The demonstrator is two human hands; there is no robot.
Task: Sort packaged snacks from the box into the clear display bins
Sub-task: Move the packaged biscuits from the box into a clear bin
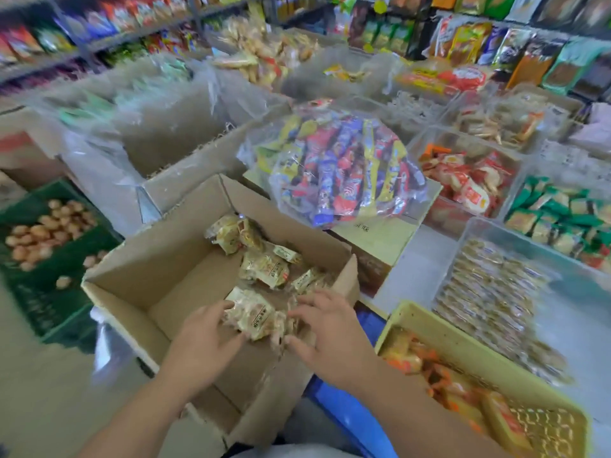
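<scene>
Two-handed, gripping a clump of snacks (254, 317) at the near end of the box (158, 259) with left hand (205, 338) and right hand (325, 328) curled round either side, probably to lift several together toward bins (463, 246) right of the box.

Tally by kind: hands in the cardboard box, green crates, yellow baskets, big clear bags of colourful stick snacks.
Hands in cardboard box: 2, left hand, right hand, both on snack packets
Green crate: 1
Yellow basket: 1
Clear bag of stick snacks: 1
Total: 5
</scene>
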